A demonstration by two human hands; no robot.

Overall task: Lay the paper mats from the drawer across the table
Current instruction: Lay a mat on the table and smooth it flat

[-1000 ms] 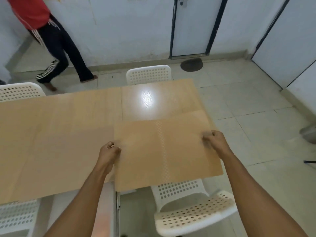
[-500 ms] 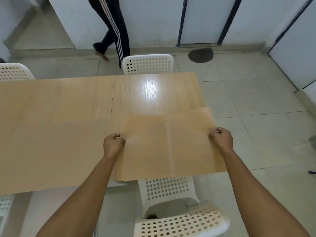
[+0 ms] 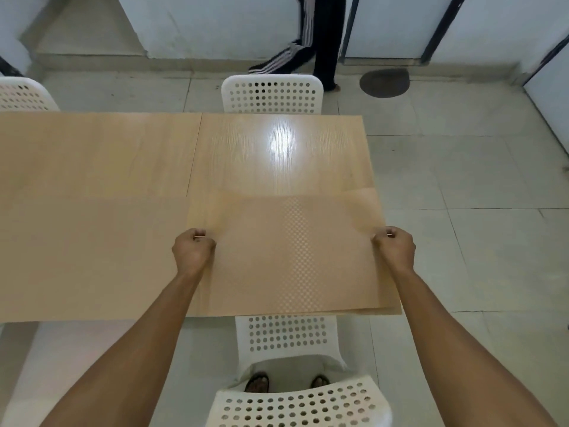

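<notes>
A tan paper mat (image 3: 292,257) with a checkered strip down its middle lies low over the near right corner of the wooden table (image 3: 277,149). My left hand (image 3: 192,252) grips its left edge and my right hand (image 3: 395,249) grips its right edge. The mat's right and near edges stick out slightly past the table. Another tan mat (image 3: 92,257) lies flat on the table to the left, its right edge under the held mat.
A white perforated chair (image 3: 295,365) stands right below me at the table's near edge. Another white chair (image 3: 272,94) faces it on the far side, and a third (image 3: 24,94) is at far left. A person's legs (image 3: 320,38) pass behind the table.
The held mat has come down and forward onto the table's right end and straightened. The person behind has walked from left to right.
</notes>
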